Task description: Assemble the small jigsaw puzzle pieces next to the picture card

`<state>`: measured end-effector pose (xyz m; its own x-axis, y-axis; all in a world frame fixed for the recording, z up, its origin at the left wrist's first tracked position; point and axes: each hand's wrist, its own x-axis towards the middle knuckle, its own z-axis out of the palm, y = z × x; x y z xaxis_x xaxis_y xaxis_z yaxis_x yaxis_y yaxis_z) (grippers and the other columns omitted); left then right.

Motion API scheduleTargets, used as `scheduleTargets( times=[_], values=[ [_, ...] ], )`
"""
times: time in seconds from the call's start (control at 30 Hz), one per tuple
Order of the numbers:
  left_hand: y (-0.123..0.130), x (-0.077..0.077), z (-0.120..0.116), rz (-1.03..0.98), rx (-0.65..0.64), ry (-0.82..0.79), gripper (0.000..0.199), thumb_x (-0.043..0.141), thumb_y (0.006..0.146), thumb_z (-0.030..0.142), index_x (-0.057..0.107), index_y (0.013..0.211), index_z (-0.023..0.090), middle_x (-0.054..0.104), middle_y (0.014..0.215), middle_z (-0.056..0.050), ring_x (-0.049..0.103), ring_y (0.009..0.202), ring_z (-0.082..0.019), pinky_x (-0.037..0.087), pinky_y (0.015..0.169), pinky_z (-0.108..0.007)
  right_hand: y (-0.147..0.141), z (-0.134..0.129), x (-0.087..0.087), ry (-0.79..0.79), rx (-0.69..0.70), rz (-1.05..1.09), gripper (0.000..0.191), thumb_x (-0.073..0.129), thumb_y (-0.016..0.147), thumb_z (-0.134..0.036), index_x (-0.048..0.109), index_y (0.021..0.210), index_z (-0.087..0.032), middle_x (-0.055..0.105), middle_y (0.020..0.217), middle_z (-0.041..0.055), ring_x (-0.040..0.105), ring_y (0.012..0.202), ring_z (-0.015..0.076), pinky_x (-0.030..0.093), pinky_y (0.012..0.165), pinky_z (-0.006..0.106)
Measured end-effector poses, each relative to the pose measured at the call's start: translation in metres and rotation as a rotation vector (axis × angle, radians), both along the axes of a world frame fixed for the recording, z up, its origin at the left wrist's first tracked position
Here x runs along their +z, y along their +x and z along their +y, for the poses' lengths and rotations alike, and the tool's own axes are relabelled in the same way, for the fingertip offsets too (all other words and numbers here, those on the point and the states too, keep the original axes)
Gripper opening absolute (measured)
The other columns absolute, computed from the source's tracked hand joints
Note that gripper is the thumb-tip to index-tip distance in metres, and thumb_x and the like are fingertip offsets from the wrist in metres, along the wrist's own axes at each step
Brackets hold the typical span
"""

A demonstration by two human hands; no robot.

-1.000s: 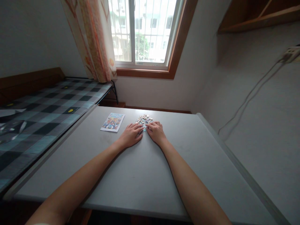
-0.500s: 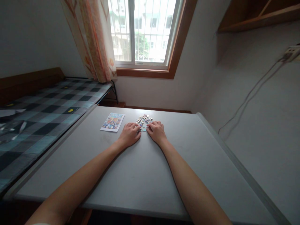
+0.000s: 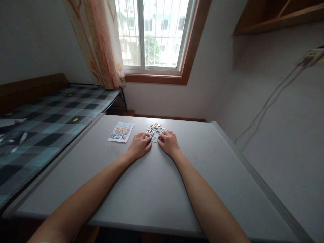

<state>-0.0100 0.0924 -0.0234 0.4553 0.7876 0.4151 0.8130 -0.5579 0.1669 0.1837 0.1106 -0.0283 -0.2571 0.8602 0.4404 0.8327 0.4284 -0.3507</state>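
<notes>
A heap of small jigsaw puzzle pieces [image 3: 155, 128] lies on the grey-white table [image 3: 152, 189], between and just beyond my hands. At the heap's left edge, my left hand [image 3: 140, 143] rests with bent fingers closed on pieces at its fingertips. My right hand [image 3: 169, 141] is opposite, thumb and fingers pinched together at the heap's near right side. The exact pieces under the fingertips are partly hidden. A few light blue pieces [image 3: 154, 140] show in the gap between both hands. Left of the heap lies a colourful printed picture sheet [image 3: 120, 132] with a white border.
A bed with a checked cover [image 3: 58, 118] stands along the table's left side. Behind are a barred window [image 3: 162, 33] and a patterned curtain [image 3: 101, 44]. On the right wall hang a wooden shelf [image 3: 278, 28] and a cable [image 3: 265, 104] from a socket.
The view has shifted very slightly. Both hands stay at the heap in almost the same pose, with only tiny finger movement.
</notes>
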Motion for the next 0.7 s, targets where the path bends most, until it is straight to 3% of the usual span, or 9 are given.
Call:
scheduleTargets(
  times=[0.17,0.3,0.43,0.7],
  values=[
    [0.001,0.000,0.000,-0.020,0.057,0.021,0.037,0.053,0.088,0.033,0.059,0.123,0.024,0.060,0.122,-0.008,0.049,0.116,-0.026,0.038,0.100,-0.043,0.000,-0.001,0.001,0.023,0.022,0.017,0.017,0.061,0.085,-0.029,0.073,0.095,-0.023,0.067,0.105,0.0072,0.048,0.103,0.0258,0.038,0.090,0.040],
    [0.001,0.002,-0.001,-0.018,0.155,0.037,0.029,0.053,0.088,0.034,0.065,0.111,0.022,0.062,0.118,-0.008,0.051,0.113,-0.027,0.040,0.098,-0.043,-0.002,-0.002,0.000,0.045,0.172,0.006,0.026,0.059,0.087,-0.030,0.070,0.110,-0.023,0.068,0.114,0.0057,0.046,0.111,0.0262,0.036,0.097,0.043],
    [0.001,0.002,-0.001,0.017,0.116,0.024,0.027,0.051,0.089,0.037,0.067,0.105,0.024,0.062,0.119,-0.007,0.051,0.114,-0.026,0.040,0.099,-0.044,-0.003,-0.003,0.000,0.025,0.153,-0.015,0.022,0.056,0.089,-0.030,0.074,0.101,-0.024,0.071,0.111,0.0048,0.048,0.111,0.0267,0.035,0.098,0.045],
    [0.000,-0.008,0.006,0.027,0.143,-0.108,0.048,0.043,0.092,0.036,0.045,0.138,0.021,0.046,0.145,-0.009,0.035,0.137,-0.029,0.026,0.111,-0.053,-0.010,-0.005,0.002,0.004,0.237,-0.139,0.045,0.047,0.094,-0.040,0.052,0.136,-0.024,0.058,0.135,0.0042,0.039,0.128,0.0288,0.029,0.105,0.048]
  ],
)
